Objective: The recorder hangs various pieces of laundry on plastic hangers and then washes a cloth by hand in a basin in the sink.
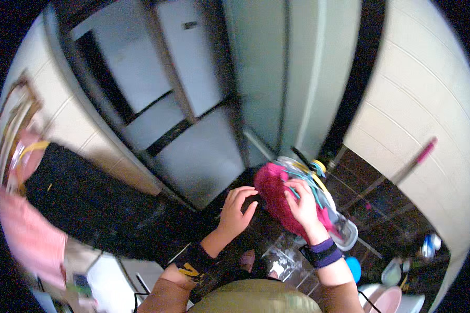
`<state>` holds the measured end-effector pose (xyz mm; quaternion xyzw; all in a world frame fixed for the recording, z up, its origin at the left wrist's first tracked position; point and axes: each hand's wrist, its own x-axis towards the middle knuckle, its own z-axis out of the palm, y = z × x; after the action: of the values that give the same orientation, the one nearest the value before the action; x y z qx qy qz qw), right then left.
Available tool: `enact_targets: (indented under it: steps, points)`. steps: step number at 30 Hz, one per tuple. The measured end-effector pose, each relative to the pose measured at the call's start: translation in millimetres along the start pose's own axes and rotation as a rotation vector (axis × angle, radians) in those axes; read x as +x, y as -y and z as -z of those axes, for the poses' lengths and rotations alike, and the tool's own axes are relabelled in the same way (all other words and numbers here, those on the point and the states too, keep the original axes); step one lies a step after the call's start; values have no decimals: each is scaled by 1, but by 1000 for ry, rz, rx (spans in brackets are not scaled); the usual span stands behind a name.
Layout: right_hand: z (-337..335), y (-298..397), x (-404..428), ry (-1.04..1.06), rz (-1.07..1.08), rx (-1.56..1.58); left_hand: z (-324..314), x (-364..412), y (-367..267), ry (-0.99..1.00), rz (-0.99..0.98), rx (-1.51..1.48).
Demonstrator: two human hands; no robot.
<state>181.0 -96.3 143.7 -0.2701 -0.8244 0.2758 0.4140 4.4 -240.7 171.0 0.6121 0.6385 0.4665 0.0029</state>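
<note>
My left hand (237, 213) is held with its fingers curved and apart, just left of a bright pink fluffy cloth (276, 199). Nothing shows between its fingers, and I cannot tell whether a fingertip touches the cloth. Over the right side of the cloth lies my right hand (303, 205), with a purple band on its wrist. Its thumb and fingers are bent; whether they grip the cloth is unclear. The cloth hangs over a bundle with teal and yellow strands (317, 184) and a grey plastic part (349, 234), all blurred.
Ahead stand a grey panelled door (203, 152) and a pale green panel (266, 70). A pink-handled stick (427, 150) leans on the tiled wall at right. Below are a blue round object (353, 269) and a pink basin (387, 300). Pink fabric (33, 238) hangs at left.
</note>
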Motion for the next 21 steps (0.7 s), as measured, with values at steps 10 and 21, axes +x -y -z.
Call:
enact_targets:
  steps: [10,21]
  points:
    - [-60,205,81,290,515,423,261,-46,-109,-562,-176,634]
    - [-123,408,154,289,549,651,453,-15,-108,-740,223,-386]
